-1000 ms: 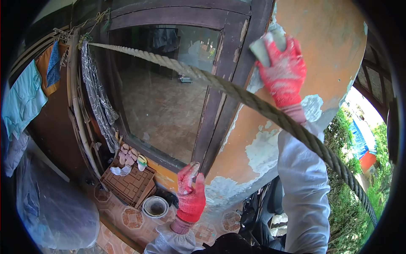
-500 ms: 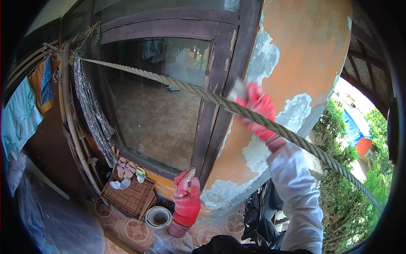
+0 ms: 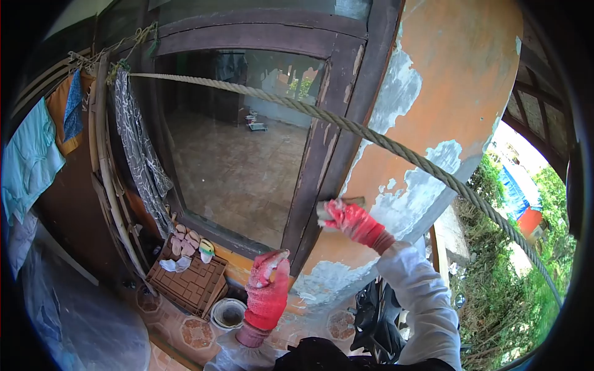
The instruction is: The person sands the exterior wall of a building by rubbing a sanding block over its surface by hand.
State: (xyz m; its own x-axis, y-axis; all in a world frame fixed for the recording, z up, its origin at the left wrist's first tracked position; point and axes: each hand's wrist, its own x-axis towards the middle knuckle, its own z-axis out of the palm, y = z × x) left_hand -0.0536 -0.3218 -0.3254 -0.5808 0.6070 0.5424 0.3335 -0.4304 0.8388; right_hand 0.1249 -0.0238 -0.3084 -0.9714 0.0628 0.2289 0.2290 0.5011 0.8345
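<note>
My right hand point(image 3: 357, 221), in a red glove, grips a grey flat piece point(image 3: 324, 214) at the orange wall point(image 3: 349, 250), close beside the dark wooden window frame point(image 3: 303, 216). Whether the piece is paper, a pad or a blade cannot be made out. Lower down, my left hand point(image 3: 267, 290) is raised with its red-gloved fingers curled in. Something small and whitish shows at those fingertips, too unclear to name. Grey patches of bare plaster point(image 3: 402, 207) show where the orange paint has come off.
A thick rope point(image 3: 396, 147) runs slantwise across the window and wall. Clothes point(image 3: 31, 164) hang at the left beside poles. Below are slippers on a brown plastic crate point(image 3: 185, 284), a bucket point(image 3: 229, 313) and a black motorbike point(image 3: 374, 321). Greenery point(image 3: 495, 297) lies at the right.
My right hand has come down and left from the upper wall, behind the rope, to beside the window frame, still holding the grey piece. My left hand has barely moved.
</note>
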